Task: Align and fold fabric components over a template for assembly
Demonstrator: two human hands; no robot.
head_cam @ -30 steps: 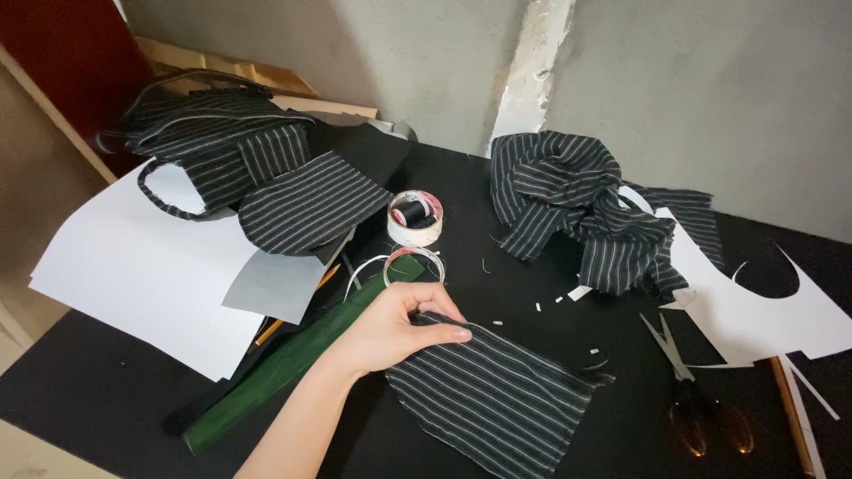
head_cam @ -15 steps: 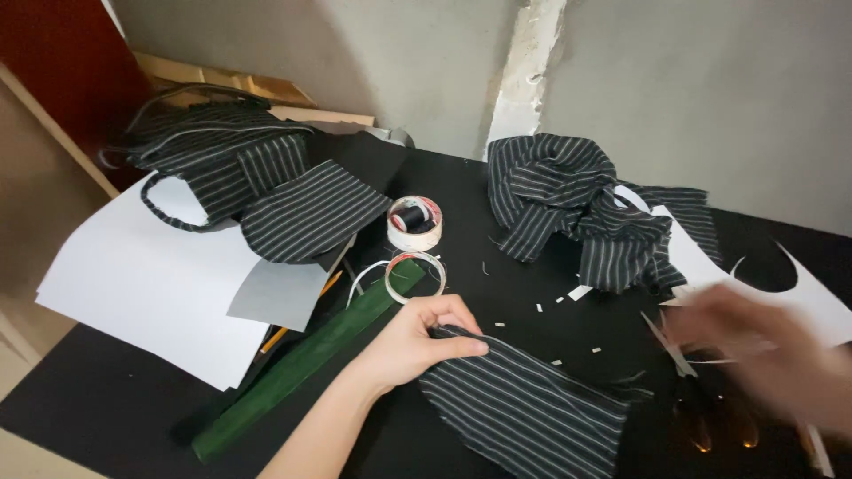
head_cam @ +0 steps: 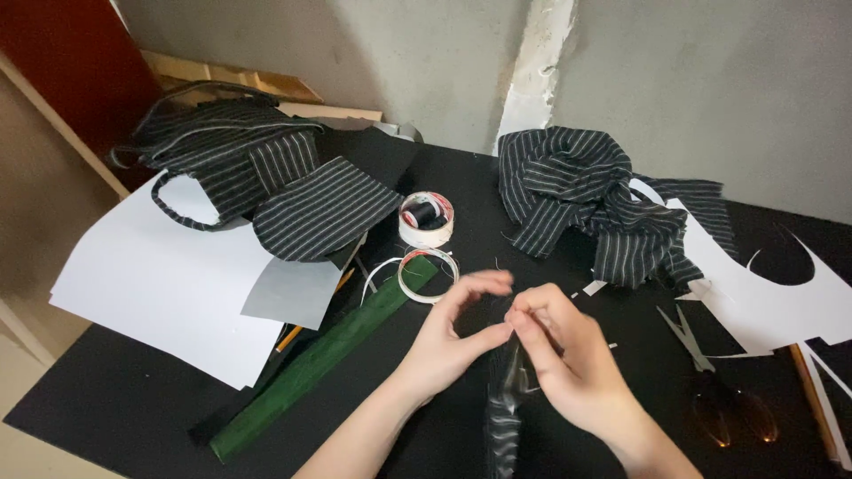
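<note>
Far left: white paper sheets [head_cam: 169, 284] on the black desk [head_cam: 106, 399], striped bag with handles [head_cam: 222, 155] and a loose striped panel [head_cam: 324, 208] on top. Grey card [head_cam: 284, 297] just beside, pencil [head_cam: 293, 335] poking out under it.

Centre-left: long green ruler [head_cam: 328, 364] lying diagonally, roll of white tape [head_cam: 429, 275] touching its upper end, tub with thread spool [head_cam: 426, 217] just behind.

Centre: left hand [head_cam: 448, 341] pinching the top edge of the narrow striped fabric strip [head_cam: 503, 417], thumb and forefinger closed on it. Right hand [head_cam: 572, 364] touching the same spot, fingertips pinched on the same edge. Strip hanging down between both hands, raised off the desk, lower end cut off by the frame.

For a clean fold or pinch: keep both pinches close together, line up the stripes edge to edge, hold light tension so the strip stays flat. Likely risk: twist in the hanging part, skewed stripes.

Right: bunched striped cloth [head_cam: 595, 200] at the back, cut white paper pattern [head_cam: 763, 302] beside it, scissors [head_cam: 710, 381] near the right hand, small paper scraps around.
</note>
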